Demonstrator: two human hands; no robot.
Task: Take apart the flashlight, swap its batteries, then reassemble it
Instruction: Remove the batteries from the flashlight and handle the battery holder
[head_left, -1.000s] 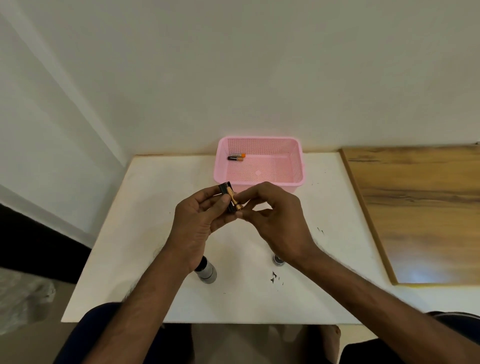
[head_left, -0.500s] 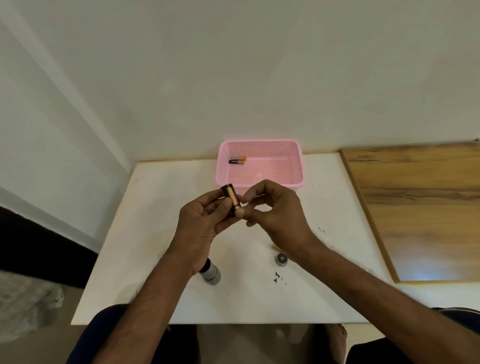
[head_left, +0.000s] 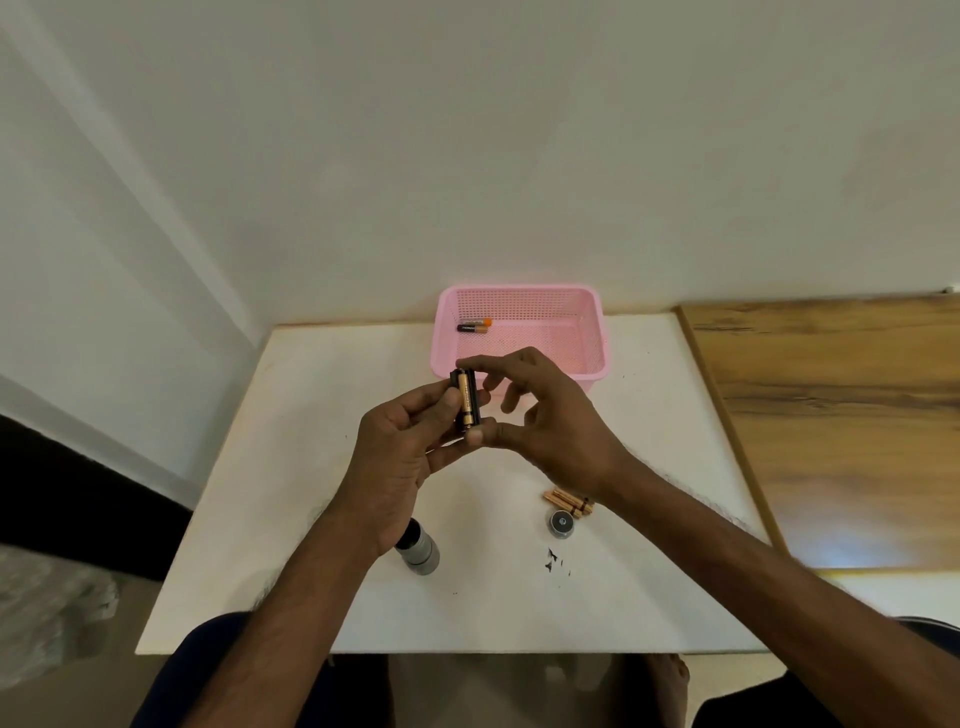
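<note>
STEP: battery swap, centre frame | CHANGE: gold battery (head_left: 469, 401), tilted out a second ago, now lies flush in battery carrier (head_left: 457, 378) | GRIP: left hand (head_left: 400, 457) wraps carrier; right hand (head_left: 545, 421) pinches its two ends | MEANING: cell likely seated; flashlight body (head_left: 422, 552), lower centre, awaits reassembly.

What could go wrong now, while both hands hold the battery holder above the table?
1. The battery, pinched end to end by the right hand, may spring out of the battery holder that the left hand grips, and fall.
2. The loose batteries beside the cap lie close to the right forearm; a sweep could roll them away.
3. The flashlight body lies by the left wrist and might be nudged into rolling.
</note>
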